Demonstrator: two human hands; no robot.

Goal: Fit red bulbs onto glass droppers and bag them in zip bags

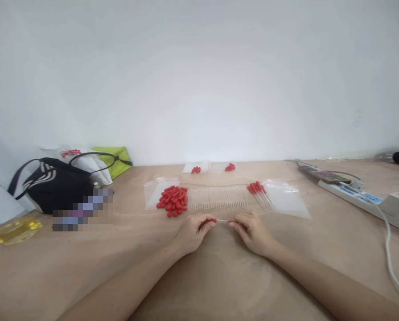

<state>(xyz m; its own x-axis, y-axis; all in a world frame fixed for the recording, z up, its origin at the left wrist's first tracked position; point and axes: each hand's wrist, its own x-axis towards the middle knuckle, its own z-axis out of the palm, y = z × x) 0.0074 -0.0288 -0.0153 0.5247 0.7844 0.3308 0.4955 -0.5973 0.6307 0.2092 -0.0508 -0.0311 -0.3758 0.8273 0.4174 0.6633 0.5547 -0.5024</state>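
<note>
My left hand (193,232) pinches a red piece (213,220) near the front middle of the table. Opposite it, my right hand (252,232) holds the far end of a thin white stick (222,221), whose left end meets the red piece. Beyond my left hand lies a pile of red pieces (173,199) on a clear plastic bag (152,194). A row of thin white sticks (217,198) lies behind both hands. Several red-tipped sticks (261,195) rest beside another clear bag (288,198) at the right.
Two small red clusters (195,170) (230,167) lie near the wall. On the left are a black bag (59,185), a green bag (114,160) and a yellow packet (17,229). A phone (326,174) rests on a white power strip (353,196) at the right, with a white cable (388,245).
</note>
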